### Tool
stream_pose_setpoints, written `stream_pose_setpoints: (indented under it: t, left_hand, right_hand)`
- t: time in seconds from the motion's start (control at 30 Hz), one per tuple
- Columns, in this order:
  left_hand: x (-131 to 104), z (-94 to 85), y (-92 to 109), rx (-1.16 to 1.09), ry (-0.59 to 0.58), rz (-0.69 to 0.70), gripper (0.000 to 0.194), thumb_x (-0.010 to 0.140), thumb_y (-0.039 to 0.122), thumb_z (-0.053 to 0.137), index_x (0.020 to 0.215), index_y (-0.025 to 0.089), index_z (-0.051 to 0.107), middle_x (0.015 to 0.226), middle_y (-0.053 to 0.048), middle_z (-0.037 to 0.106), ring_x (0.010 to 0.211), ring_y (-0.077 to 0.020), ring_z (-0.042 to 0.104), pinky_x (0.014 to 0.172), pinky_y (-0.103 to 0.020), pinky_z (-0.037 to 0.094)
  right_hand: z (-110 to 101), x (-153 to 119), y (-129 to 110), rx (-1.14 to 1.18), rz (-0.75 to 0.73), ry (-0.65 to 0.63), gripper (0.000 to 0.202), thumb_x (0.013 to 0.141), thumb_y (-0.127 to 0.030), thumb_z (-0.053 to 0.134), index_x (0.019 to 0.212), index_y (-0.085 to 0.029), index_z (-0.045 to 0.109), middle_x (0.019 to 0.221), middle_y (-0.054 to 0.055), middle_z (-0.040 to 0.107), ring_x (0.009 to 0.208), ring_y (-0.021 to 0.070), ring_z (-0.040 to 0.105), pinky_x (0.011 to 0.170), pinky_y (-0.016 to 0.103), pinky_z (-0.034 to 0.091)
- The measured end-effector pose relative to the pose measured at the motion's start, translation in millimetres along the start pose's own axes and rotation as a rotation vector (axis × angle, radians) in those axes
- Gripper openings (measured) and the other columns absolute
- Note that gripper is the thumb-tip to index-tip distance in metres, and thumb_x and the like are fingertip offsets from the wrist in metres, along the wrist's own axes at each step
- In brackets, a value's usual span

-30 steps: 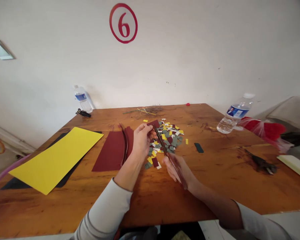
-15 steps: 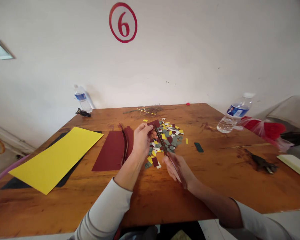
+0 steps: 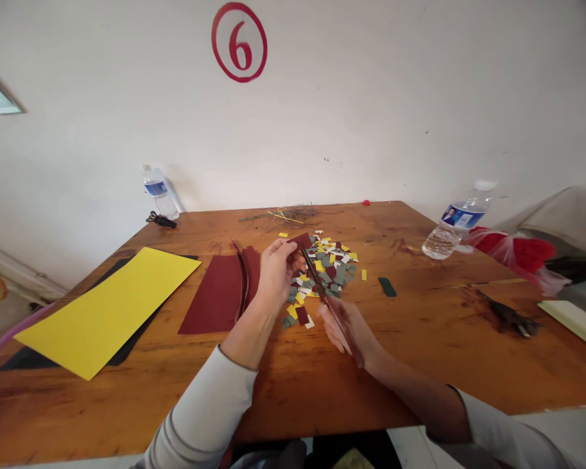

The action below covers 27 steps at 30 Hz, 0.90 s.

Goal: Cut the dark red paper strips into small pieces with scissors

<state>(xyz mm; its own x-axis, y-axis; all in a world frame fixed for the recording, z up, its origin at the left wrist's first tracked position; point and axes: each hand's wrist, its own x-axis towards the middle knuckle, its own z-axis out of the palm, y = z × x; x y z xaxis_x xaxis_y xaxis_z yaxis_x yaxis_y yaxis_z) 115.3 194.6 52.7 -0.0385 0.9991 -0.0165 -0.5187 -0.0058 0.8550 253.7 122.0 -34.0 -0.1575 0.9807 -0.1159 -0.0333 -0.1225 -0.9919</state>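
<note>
One maroon card (image 3: 303,239) — the left hand (image 3: 273,266) pinches it.

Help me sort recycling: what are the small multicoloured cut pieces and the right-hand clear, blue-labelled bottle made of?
Small multicoloured cut pieces: matt card or thin foam, perhaps; dull faces, straight edges.
Right-hand clear, blue-labelled bottle: probably glossy plastic; see-through, with highlights.

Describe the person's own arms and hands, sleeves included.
The left hand and right hand both appear ungloved, and I see no watch or bracelet. The left sleeve is plain light grey, with creases, and ends partway along the forearm. The right sleeve is similarly pale and also stops short of the wrist. I see no markings on either.
</note>
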Motion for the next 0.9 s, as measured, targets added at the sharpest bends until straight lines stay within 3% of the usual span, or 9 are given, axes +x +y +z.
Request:
stream_pose_setpoints:
  t: [0.3, 0.7, 0.9]
  left_hand:
    - [0, 0.2, 0, 0.044, -0.002, 0.029, 0.019, 0.066, 0.019, 0.072, 0.064, 0.021, 0.052, 0.049, 0.001, 0.06, 0.042, -0.0104, 0.052, 0.047, -0.02, 0.041]
    - [1, -3.5, 3, 0.065, -0.026, 0.016, 0.021, 0.068, 0.019, 0.074, 0.064, 0.02, 0.053, 0.051, 0.0, 0.061, 0.041, -0.0106, 0.055, 0.046, -0.02, 0.042]
    - [1, -2.9, 5, 0.04, -0.024, -0.008, 0.021, 0.067, 0.017, 0.074, 0.064, 0.02, 0.053, 0.051, 0.0, 0.061, 0.042, -0.0109, 0.055, 0.046, -0.02, 0.044]
  right_hand:
    - [-2, -1, 7, -0.123, -0.086, 0.019, 0.053, 0.086, -0.076, 0.066, 0.077, -0.026, 0.051, 0.046, -0.01, 0.035, 0.038, 0.0106, 0.031, 0.039, 0.027, 0.022]
    - [5, -6, -12, -0.048, 0.014, -0.001, 0.058, 0.071, -0.079, 0.072, 0.071, -0.027, 0.047, 0.044, -0.012, 0.035, 0.035, 0.007, 0.029, 0.035, 0.023, 0.023]
    - [4, -6, -12, -0.013, 0.013, 0.013, 0.053, 0.072, -0.071, 0.075, 0.069, -0.027, 0.047, 0.043, -0.013, 0.033, 0.034, 0.0066, 0.029, 0.034, 0.022, 0.024]
